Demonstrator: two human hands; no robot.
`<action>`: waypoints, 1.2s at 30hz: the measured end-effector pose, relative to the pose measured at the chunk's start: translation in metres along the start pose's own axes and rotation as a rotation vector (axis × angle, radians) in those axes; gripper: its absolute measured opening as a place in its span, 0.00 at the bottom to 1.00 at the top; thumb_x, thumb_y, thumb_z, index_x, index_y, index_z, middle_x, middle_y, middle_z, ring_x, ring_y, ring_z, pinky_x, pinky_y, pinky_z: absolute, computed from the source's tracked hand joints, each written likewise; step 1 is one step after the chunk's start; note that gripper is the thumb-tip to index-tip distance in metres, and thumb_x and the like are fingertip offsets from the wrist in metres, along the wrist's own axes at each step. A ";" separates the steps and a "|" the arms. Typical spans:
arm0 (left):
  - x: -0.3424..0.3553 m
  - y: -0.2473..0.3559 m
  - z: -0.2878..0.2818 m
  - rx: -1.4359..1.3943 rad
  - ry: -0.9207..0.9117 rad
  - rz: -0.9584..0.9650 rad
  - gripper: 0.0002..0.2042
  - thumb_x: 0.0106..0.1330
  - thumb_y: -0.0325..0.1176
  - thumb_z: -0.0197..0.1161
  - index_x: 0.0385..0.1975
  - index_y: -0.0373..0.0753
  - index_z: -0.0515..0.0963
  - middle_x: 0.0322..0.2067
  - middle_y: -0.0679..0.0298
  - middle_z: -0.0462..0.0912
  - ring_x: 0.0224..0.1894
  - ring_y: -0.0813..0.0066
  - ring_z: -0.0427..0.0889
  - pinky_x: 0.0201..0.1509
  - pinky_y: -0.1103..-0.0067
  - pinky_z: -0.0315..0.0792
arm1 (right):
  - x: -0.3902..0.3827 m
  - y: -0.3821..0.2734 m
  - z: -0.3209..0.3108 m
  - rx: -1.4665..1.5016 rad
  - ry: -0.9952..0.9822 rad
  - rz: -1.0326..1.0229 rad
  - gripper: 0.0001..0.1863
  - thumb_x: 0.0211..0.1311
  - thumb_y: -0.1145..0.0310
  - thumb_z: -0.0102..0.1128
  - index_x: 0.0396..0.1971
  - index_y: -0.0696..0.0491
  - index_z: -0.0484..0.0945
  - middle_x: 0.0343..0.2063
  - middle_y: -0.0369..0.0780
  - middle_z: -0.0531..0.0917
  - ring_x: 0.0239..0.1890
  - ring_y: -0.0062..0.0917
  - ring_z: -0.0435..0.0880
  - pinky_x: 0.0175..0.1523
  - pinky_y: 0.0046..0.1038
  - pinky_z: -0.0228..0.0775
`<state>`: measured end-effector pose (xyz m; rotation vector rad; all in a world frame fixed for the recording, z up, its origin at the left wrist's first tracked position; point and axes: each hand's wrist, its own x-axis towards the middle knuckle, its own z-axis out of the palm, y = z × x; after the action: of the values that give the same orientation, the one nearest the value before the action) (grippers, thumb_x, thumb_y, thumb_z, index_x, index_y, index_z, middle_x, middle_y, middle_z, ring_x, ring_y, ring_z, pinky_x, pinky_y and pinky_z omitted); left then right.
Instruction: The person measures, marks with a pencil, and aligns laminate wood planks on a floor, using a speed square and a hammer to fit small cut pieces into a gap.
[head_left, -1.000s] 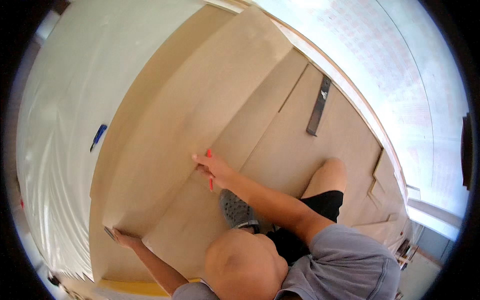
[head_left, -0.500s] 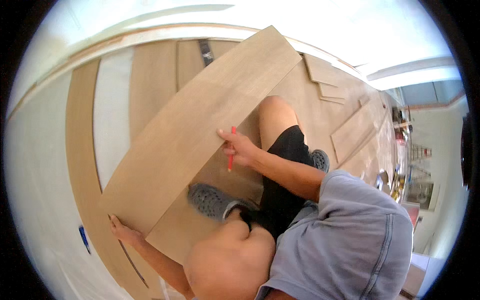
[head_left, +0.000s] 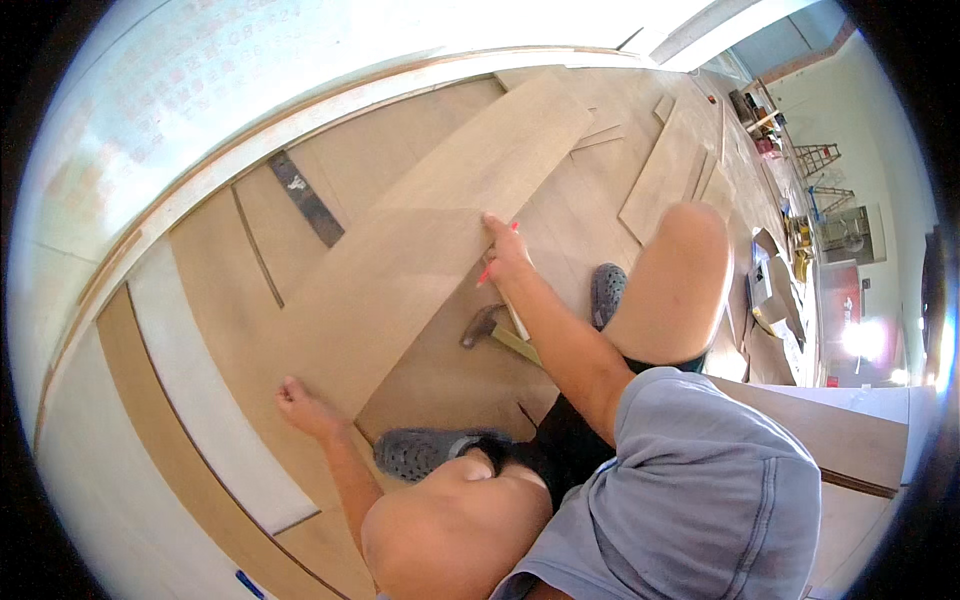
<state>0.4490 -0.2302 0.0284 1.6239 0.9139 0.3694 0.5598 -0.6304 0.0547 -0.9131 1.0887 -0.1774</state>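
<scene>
Evidently steadying a long board (head_left: 400, 270) from two places, a person squats over a plank floor (head_left: 350, 150). The board lies slantwise across the floor, its far end pointing toward the floor's edge along the wall (head_left: 180, 120); whether its whole underside touches the planks cannot be told.

The left hand (head_left: 308, 408) closes around the near end, by the board's left corner, fingers curled in. The right hand (head_left: 505, 248) grips farther up, at the long right edge, thumb on the top face. Such a spread likely stops so long a piece from swinging or tipping. A red pencil (head_left: 486, 272) runs through the right hand's grasp (tucked there, it seems, so that no trip to the floor is needed).

Beside the right forearm rests a hammer (head_left: 480, 327), head toward the board, probably set down for easy reach. Nearer the wall edge lies a dark metal bar (head_left: 305, 198), just left of the board and apparently clear of its path. A white strip (head_left: 215, 390) shows between planks toward the floor's left side. Loose boards (head_left: 655, 170) lie off to the right, perhaps to leave space around the crouching figure.
</scene>
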 end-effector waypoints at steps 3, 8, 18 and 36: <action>-0.041 -0.001 0.058 -0.079 -0.056 -0.093 0.14 0.72 0.37 0.56 0.39 0.29 0.75 0.31 0.65 0.74 0.35 0.74 0.71 0.42 0.74 0.70 | 0.044 -0.031 -0.037 -0.028 0.066 -0.097 0.08 0.59 0.66 0.69 0.28 0.51 0.78 0.22 0.33 0.76 0.19 0.16 0.66 0.21 0.22 0.54; -0.068 0.008 0.123 -0.189 -0.179 -0.316 0.15 0.76 0.35 0.52 0.50 0.29 0.70 0.44 0.57 0.74 0.43 0.71 0.73 0.50 0.74 0.70 | 0.095 -0.058 -0.079 -0.199 -0.062 -0.048 0.10 0.61 0.64 0.67 0.28 0.55 0.79 0.23 0.35 0.78 0.21 0.21 0.74 0.22 0.24 0.60; -0.078 0.000 0.234 -0.182 -0.528 -0.197 0.16 0.70 0.31 0.58 0.50 0.24 0.69 0.45 0.55 0.75 0.46 0.67 0.74 0.54 0.71 0.68 | -0.051 0.015 -0.164 -1.670 -0.012 -0.655 0.34 0.58 0.40 0.62 0.44 0.59 0.75 0.56 0.52 0.73 0.51 0.48 0.79 0.57 0.46 0.73; -0.036 0.062 0.214 0.357 -0.875 0.416 0.24 0.71 0.38 0.59 0.63 0.32 0.69 0.62 0.48 0.71 0.65 0.55 0.69 0.68 0.65 0.62 | -0.046 -0.016 -0.175 -1.877 -0.415 -0.738 0.39 0.48 0.36 0.70 0.44 0.59 0.77 0.70 0.68 0.44 0.74 0.61 0.46 0.65 0.50 0.67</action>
<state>0.5928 -0.4047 0.0362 2.0329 -0.0350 -0.2504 0.3989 -0.7119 0.0710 -2.8369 0.1805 0.5499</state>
